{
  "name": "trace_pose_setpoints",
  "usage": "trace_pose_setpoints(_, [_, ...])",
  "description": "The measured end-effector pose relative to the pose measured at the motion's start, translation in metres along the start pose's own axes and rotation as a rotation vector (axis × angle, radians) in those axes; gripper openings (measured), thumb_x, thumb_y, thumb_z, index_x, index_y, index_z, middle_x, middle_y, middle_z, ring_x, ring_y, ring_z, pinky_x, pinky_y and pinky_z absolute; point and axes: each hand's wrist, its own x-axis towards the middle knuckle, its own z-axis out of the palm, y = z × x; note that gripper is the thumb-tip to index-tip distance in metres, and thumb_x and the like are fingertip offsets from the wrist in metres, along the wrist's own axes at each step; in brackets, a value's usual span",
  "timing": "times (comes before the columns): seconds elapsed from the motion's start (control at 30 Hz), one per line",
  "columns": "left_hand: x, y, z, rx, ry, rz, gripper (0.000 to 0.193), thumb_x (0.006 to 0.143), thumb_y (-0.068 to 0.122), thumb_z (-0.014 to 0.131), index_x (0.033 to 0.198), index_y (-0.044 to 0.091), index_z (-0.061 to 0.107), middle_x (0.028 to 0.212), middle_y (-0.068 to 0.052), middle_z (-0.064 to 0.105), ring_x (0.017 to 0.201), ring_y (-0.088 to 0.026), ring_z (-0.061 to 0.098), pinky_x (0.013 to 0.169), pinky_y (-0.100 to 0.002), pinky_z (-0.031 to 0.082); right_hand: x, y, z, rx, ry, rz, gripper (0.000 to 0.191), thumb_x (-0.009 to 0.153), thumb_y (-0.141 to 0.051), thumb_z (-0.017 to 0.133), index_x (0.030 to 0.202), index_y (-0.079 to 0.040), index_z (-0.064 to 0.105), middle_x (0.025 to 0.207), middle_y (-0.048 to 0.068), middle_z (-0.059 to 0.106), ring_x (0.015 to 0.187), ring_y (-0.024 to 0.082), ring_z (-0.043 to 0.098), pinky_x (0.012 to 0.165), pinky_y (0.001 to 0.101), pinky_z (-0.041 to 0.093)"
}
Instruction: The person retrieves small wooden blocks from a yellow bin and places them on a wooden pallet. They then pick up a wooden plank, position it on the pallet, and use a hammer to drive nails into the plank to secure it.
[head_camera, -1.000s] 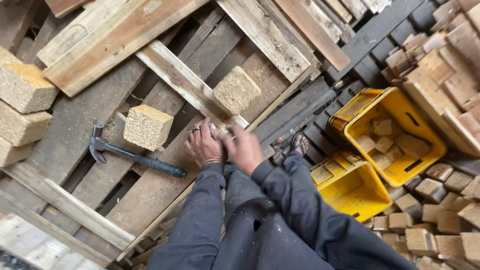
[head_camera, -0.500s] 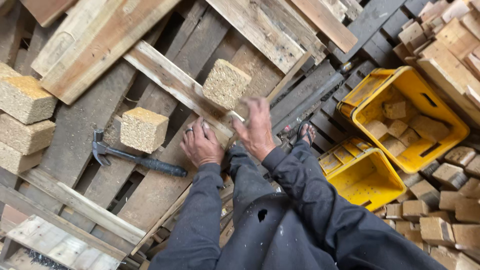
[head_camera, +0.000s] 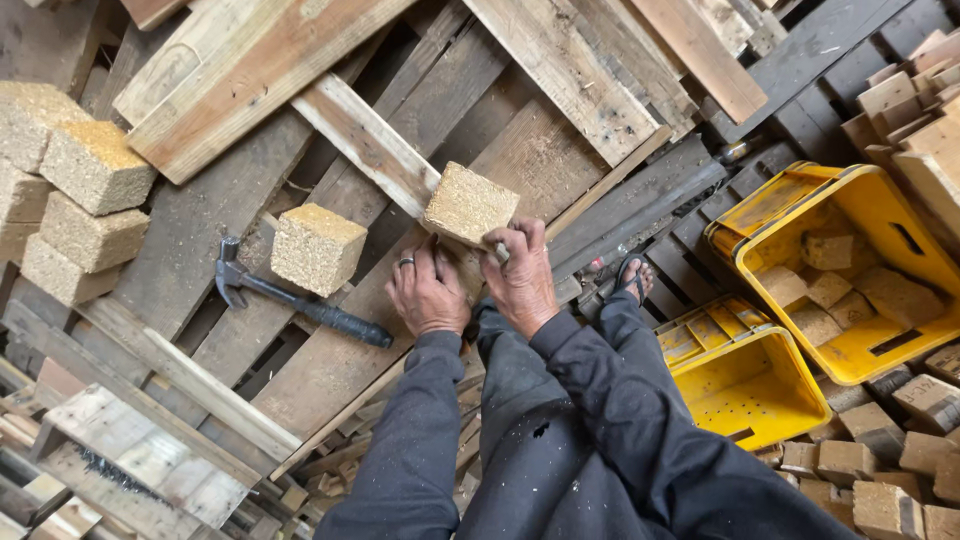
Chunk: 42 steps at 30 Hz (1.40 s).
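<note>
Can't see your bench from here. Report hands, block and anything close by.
Left hand flat on the plank, open. Right hand touching the chipboard block, grip unclear. Hammer lying left of the hands, second block beside it.

Both arms reach forward in dark sleeves; left hand (head_camera: 428, 293) lies palm-down, fingers spread, right hand (head_camera: 522, 277) curls loosely just beside it.

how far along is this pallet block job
Done, it seems: loose pressed-wood blocks sit stacked at left, and more fill the yellow crate. In hand: both hands, left hand and right hand, are at a block on the plank. Left: that block, another block by the hammer, and much pallet wood remaining.
</note>
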Motion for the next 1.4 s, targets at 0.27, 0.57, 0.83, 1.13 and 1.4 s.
trace_pose_setpoints(0.27, [0.000, 0.000, 0.001, 0.020, 0.001, 0.010, 0.034, 0.102, 0.034, 0.055, 0.126, 0.013, 0.067, 0.123, -0.011, 0.066, 0.117, -0.031, 0.059, 0.097, -0.050, 0.042, 0.020, -0.019, -0.013, -0.145, -0.010, -0.049, 0.046, 0.074, -0.017, 0.088, 0.109, -0.011, 0.058, 0.123, 0.018, 0.046, 0.114, 0.039, 0.051, 0.093, 0.0521, 0.047])
trace_pose_setpoints(0.57, [0.008, 0.003, -0.005, -0.001, -0.008, 0.021, 0.033, 0.100, 0.028, 0.058, 0.129, 0.014, 0.067, 0.122, -0.009, 0.067, 0.115, -0.029, 0.061, 0.097, -0.049, 0.041, 0.048, 0.001, -0.052, -0.170, -0.239, 0.060, 0.049, 0.080, -0.028, 0.086, 0.108, -0.001, 0.055, 0.132, 0.021, 0.051, 0.116, 0.031, 0.055, 0.095, 0.0445, 0.053])
trace_pose_setpoints(0.83, [0.007, 0.000, -0.008, -0.018, -0.028, 0.004, 0.036, 0.097, 0.023, 0.060, 0.132, 0.016, 0.066, 0.124, -0.007, 0.068, 0.119, -0.031, 0.060, 0.102, -0.051, 0.042, -0.007, 0.025, -0.065, -0.052, -0.151, 0.134, 0.070, 0.073, -0.019, 0.086, 0.125, 0.000, 0.043, 0.137, 0.020, 0.044, 0.107, 0.027, 0.056, 0.090, 0.0399, 0.054])
trace_pose_setpoints(1.13, [0.009, 0.003, -0.009, -0.025, 0.014, 0.030, 0.033, 0.098, 0.024, 0.060, 0.130, 0.015, 0.066, 0.126, -0.007, 0.069, 0.119, -0.030, 0.060, 0.100, -0.051, 0.042, 0.038, 0.023, -0.064, -0.138, -0.141, 0.568, 0.063, 0.105, -0.059, 0.049, 0.082, -0.001, 0.061, 0.080, 0.016, 0.062, 0.073, 0.026, 0.059, 0.073, 0.0441, 0.051])
trace_pose_setpoints(1.4, [0.008, 0.005, -0.012, -0.007, -0.003, 0.034, 0.033, 0.097, 0.023, 0.061, 0.128, 0.016, 0.067, 0.123, -0.007, 0.069, 0.118, -0.029, 0.060, 0.101, -0.052, 0.041, 0.056, 0.004, -0.078, -0.498, -0.416, 0.710, 0.064, 0.109, -0.061, 0.045, 0.080, -0.009, 0.067, 0.075, 0.017, 0.067, 0.072, 0.033, 0.067, 0.073, 0.0472, 0.053])
